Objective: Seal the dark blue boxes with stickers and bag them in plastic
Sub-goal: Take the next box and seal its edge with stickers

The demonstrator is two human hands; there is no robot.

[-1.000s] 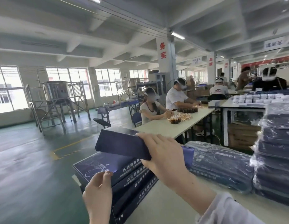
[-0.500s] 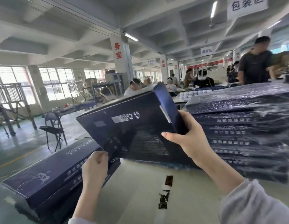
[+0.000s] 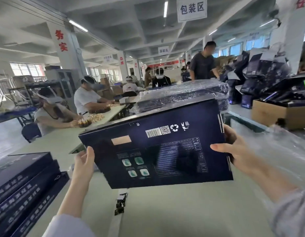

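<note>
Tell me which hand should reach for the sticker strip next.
Left, probably: the left hand grips the box at its left edge, nearer the sticker strip; the right hand holds the right edge.

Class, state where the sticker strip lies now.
Head view: the sticker strip lies on the table, low centre, beneath the held dark blue box, right of the box stack.

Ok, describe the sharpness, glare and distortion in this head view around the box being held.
Head view: the held dark blue box is fairly sharp, its small print soft; glare streaks the plastic-wrapped stack behind it; the left hand and right hand gripping its edges look slightly smeared; wide-angle distortion tilts the pillar; the windows blow out.
</note>
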